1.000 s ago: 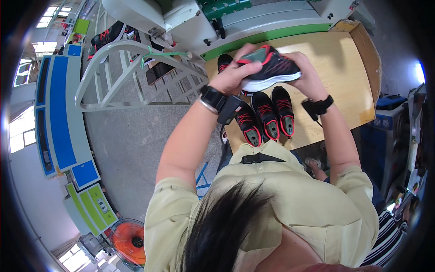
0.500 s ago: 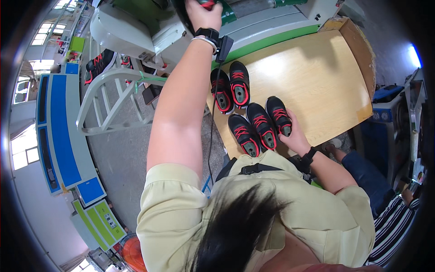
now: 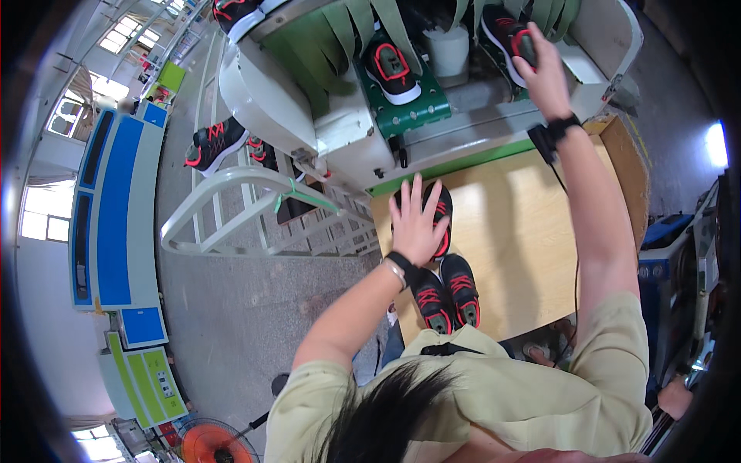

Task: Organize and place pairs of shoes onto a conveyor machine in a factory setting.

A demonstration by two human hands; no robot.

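Note:
My right hand (image 3: 546, 81) reaches forward to the right opening of the machine and grips a black sneaker (image 3: 505, 38) with red trim there. My left hand (image 3: 419, 228) is open, fingers spread, over a black-and-red sneaker (image 3: 441, 212) on the wooden table; it partly hides what lies beneath. Nearer my body, two more sneakers (image 3: 461, 287) with red laces stand side by side. Another sneaker (image 3: 392, 73) rests on the green belt (image 3: 413, 116) in the machine's left opening, under hanging green strips.
The pale machine (image 3: 340, 127) rises beyond the wooden table (image 3: 532, 231), with cardboard (image 3: 621, 162) at the table's right side. On the left stands a white metal rack (image 3: 224, 239) with a sneaker (image 3: 216, 145) beyond it. A cable hangs from my right wristband. An orange fan (image 3: 208, 444) is at lower left.
My left hand has come back from the machine to the table sneakers. My right hand has gone from the table to the machine's right opening with a sneaker. The view has shifted.

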